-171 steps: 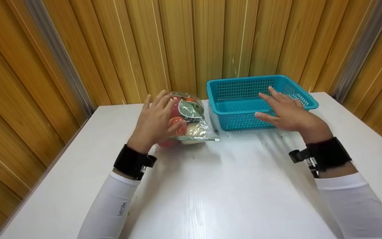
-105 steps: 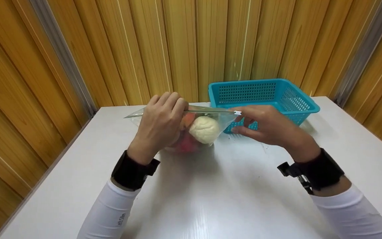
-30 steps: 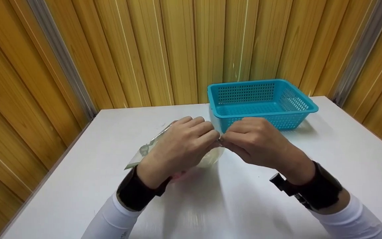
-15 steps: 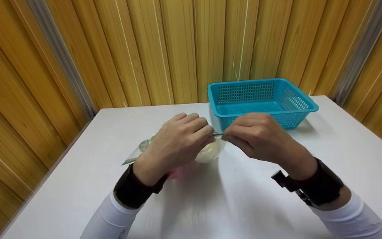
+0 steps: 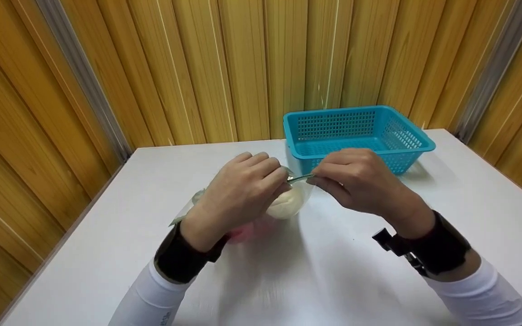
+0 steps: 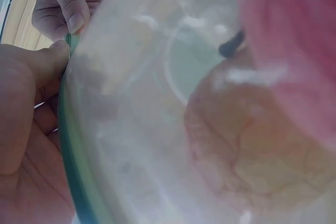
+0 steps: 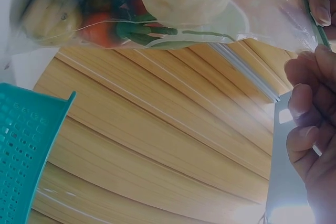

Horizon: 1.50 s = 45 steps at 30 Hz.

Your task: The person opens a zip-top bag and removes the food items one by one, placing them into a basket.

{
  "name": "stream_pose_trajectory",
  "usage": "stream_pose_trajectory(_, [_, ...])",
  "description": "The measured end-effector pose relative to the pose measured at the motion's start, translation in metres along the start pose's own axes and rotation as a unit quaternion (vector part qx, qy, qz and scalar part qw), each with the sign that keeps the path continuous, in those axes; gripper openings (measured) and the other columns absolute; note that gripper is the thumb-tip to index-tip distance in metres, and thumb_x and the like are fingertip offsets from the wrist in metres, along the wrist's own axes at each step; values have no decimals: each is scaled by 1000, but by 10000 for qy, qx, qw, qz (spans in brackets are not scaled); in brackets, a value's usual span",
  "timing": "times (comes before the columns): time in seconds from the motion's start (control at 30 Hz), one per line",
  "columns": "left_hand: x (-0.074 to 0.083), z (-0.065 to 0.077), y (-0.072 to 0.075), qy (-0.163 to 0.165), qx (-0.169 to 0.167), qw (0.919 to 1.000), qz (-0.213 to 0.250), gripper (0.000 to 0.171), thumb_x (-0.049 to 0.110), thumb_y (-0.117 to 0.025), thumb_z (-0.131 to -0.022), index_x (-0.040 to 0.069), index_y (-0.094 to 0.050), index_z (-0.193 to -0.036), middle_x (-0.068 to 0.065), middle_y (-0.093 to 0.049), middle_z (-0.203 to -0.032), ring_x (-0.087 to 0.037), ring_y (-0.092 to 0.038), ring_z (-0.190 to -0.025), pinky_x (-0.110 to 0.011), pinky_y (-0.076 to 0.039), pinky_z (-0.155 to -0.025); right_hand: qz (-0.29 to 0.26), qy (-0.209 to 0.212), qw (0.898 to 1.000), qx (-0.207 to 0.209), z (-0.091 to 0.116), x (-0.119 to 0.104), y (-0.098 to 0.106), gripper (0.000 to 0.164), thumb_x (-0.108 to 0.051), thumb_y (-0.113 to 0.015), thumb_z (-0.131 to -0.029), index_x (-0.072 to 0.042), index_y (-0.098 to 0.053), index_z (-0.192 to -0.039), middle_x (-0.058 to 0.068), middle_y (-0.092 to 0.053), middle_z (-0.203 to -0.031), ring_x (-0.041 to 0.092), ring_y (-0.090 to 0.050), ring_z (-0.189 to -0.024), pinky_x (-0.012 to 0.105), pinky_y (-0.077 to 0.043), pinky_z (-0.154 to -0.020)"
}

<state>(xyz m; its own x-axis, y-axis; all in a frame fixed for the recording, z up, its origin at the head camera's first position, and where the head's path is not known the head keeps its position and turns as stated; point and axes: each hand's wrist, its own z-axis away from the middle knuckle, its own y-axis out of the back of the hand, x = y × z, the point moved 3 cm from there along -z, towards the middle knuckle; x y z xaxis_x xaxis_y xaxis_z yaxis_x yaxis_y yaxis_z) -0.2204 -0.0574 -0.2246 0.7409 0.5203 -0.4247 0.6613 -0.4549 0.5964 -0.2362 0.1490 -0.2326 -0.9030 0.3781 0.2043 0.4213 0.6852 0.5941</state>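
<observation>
The clear, thin bag (image 7: 273,14) was glossy plastic film, creased and glinting, its green closing strip (image 6: 74,182) smooth plastic. The teal rectangular basket (image 5: 399,162) was moulded plastic with a slight sheen. The flat white tabletop (image 5: 342,280) looked smooth, softly glossy. Yellow-brown ribbed wall panels (image 5: 288,63) had a satiny wood-grain face; the grey corner strip (image 5: 84,74) resembled dull metal. White sleeves (image 5: 152,294) were smooth cloth, the black wristbands (image 5: 451,253) matt.

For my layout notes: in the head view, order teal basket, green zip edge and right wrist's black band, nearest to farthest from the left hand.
1. Green zip edge: pinched by the left hand.
2. Teal basket: beyond it, to the right.
3. Black band: on the right wrist.
</observation>
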Motion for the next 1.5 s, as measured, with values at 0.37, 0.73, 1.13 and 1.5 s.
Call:
stream_pose_trajectory(0.37, [-3, 2, -1, 118, -200, 9997, -24, 13, 18, -66, -95, 11, -62, -85, 0, -62, -77, -17, -55, -68, -28, -40, -56, -139, -158, 9996, 211, 5, 13, 1, 18, -20, -69, -94, -9, -72, -81, 1, -68, -71, 13, -59, -59, 29, -47, -52])
stream_pose_trajectory(0.73, [-5, 4, 1, 276, -362, 9988, -179, 12, 20, -67, -94, 11, -64, -86, 0, -65, -78, -17, -54, -69, -29, -40, -56, 15, -419, 9990, 148, 10, 25, 2, 16, -19, -72, -92, -6, -74, -83, 3, -70, -73, 14, -62, -61, 29, -49, -55])
stream_pose_trajectory(1.13, [-7, 5, -1, 390, -698, 9963, -299, 18, 20, -65, -94, 10, -60, -81, -1, -66, -78, -20, -56, -71, -31, -41, -56, 116, -810, 9966, 118, 18, 42, 3, 5, -7, -80, -81, -7, -75, -84, 2, -71, -75, 12, -61, -62, 26, -45, -54])
stream_pose_trajectory(1.5, [-10, 9, 3, 546, -785, 9948, -364, 14, 21, -69, -91, 10, -64, -85, -1, -69, -80, -20, -59, -72, -32, -43, -56, 334, -900, 9950, 264, 24, 54, 1, 5, -3, -79, -80, -4, -74, -82, 5, -70, -73, 15, -62, -61, 27, -46, -53])
